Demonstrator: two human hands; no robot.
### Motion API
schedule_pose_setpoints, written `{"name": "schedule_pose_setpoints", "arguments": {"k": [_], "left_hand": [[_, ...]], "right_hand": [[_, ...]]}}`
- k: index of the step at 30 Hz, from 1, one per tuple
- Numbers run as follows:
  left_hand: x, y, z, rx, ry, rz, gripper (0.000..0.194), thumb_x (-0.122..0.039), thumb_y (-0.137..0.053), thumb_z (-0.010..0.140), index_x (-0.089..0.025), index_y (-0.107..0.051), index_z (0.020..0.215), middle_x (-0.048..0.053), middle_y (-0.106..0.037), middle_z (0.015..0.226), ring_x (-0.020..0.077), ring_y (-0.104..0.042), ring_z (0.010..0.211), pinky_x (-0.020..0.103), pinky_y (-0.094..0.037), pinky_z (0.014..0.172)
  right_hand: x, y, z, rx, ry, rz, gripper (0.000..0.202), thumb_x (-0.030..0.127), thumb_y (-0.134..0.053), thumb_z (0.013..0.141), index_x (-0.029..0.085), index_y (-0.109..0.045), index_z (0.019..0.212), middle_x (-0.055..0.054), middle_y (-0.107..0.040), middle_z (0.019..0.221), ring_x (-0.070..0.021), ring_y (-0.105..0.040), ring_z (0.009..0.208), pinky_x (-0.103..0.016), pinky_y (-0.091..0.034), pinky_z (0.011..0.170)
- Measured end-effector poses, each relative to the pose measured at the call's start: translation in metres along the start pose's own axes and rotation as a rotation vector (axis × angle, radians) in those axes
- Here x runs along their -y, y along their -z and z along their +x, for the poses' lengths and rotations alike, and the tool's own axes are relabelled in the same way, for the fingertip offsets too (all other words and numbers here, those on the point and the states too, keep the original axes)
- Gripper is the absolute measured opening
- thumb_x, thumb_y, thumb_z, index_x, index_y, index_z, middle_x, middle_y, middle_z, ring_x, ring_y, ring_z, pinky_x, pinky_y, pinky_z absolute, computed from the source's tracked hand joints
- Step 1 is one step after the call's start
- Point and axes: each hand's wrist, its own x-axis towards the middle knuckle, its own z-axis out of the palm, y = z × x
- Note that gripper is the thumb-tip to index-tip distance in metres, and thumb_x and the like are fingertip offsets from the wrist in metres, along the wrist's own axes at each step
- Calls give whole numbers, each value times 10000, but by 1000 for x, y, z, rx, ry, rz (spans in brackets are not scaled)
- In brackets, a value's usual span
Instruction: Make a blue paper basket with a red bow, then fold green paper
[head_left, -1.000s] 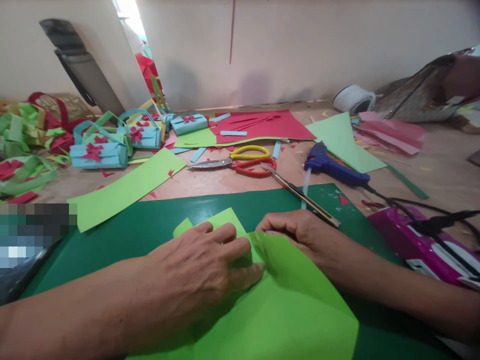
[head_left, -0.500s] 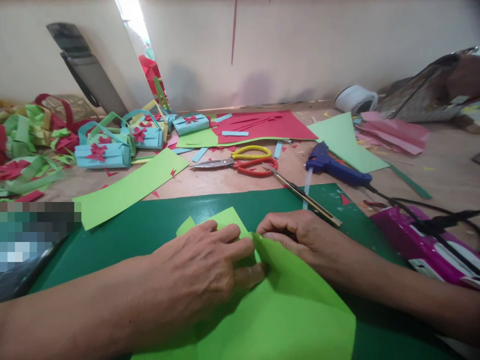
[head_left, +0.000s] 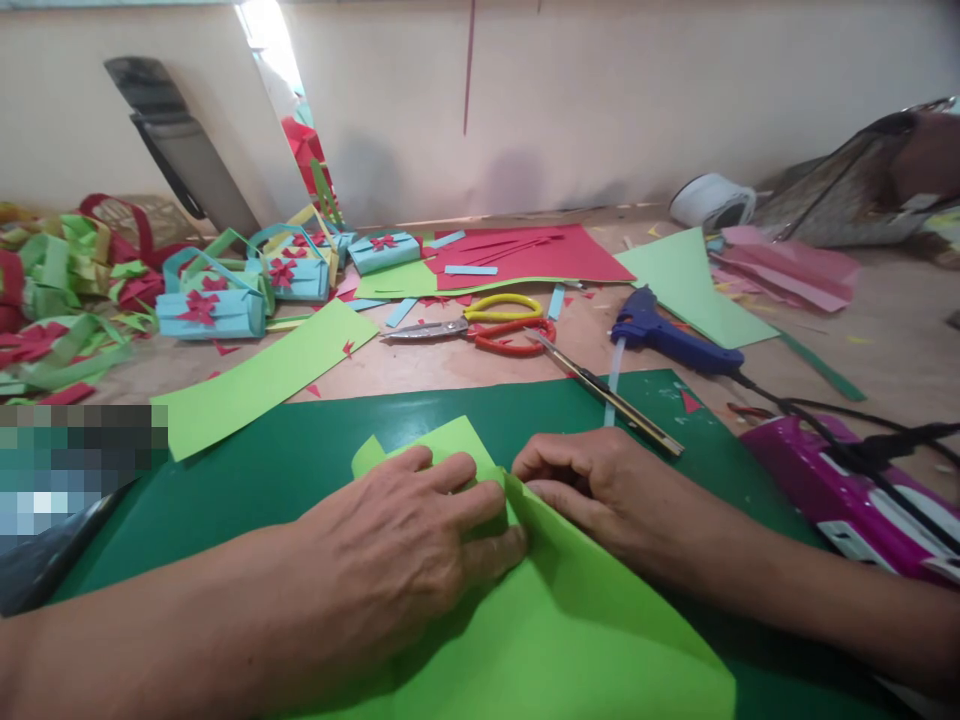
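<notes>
A large light green paper (head_left: 585, 620) lies partly folded over the dark green mat (head_left: 360, 420). My left hand (head_left: 427, 530) presses down on it, palm down, its fingers bent and slightly apart near the fold. Just to the right, my right hand (head_left: 585, 480) pinches the raised paper edge between thumb and curled fingers. The folded part sticks out beyond my left fingertips. Behind my right hand a box cutter (head_left: 611, 395) rests across the mat's back edge.
Scissors (head_left: 472, 330), a blue glue gun (head_left: 675, 335) and red paper (head_left: 540, 255) lie behind the mat. Small blue paper bags (head_left: 210, 315) stand at the left, a light green strip (head_left: 262, 380) nearer. A magenta power strip (head_left: 810, 490) is at the right.
The green paper's lower right corner has shifted slightly right and down. My right fingers have moved a little downward at the edge; my left hand is almost unchanged.
</notes>
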Motion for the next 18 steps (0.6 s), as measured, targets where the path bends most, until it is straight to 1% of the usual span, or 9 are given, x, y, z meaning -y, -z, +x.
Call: {"name": "schedule_pose_setpoints", "arguments": {"k": [1,5,8,10,13,15,18], "left_hand": [[0,1,-1,-1,2,1,225,-179,-513,880,-235,-553,1094,29,-583,947,187,-514,835,312,-410,759],[1,2,-4,15,87,-3,238,-167,-506,879,-251,-562,1094,42,-565,983,204,-512,866,333,-414,767],[3,1,-5,30,82,-14,232,-183,-486,896,-269,-559,1100,31,-552,999,210,-508,885,353,-414,782],[4,0,-6,53,84,-8,218,-185,-485,901,-259,-562,1091,30,-550,1014,208,-505,902,359,-410,810],[4,-1,-7,79,125,8,192,-175,-497,896,-233,-582,1058,37,-549,1029,202,-501,911,349,-399,830],[6,-3,-8,63,131,24,202,-184,-504,894,-234,-587,1071,41,-550,1022,203,-502,901,350,-391,817],[14,-10,-11,3,102,57,242,-230,-499,903,-274,-570,1130,52,-552,1033,213,-503,882,374,-367,794]], "right_hand": [[0,0,0,4,-1,-3,175,218,-473,880,187,-605,770,31,-605,696,-113,-514,629,-225,-353,560],[1,0,0,-2,13,-7,173,194,-470,869,182,-592,747,26,-590,677,-114,-501,616,-228,-346,555],[2,1,0,-11,42,-6,161,162,-471,848,180,-560,714,27,-572,662,-112,-490,607,-225,-342,552],[1,1,0,-14,63,-13,158,160,-482,838,181,-536,692,32,-558,648,-108,-479,594,-220,-333,544],[0,-1,-1,-26,86,-45,167,177,-485,848,184,-531,688,36,-548,634,-104,-473,585,-217,-322,539],[-2,-2,-1,-34,97,-65,175,180,-485,855,184,-538,688,33,-548,630,-105,-474,585,-218,-321,543],[-1,-3,-2,-34,94,-87,186,178,-476,865,182,-573,706,22,-572,644,-112,-493,596,-223,-324,550]]}}
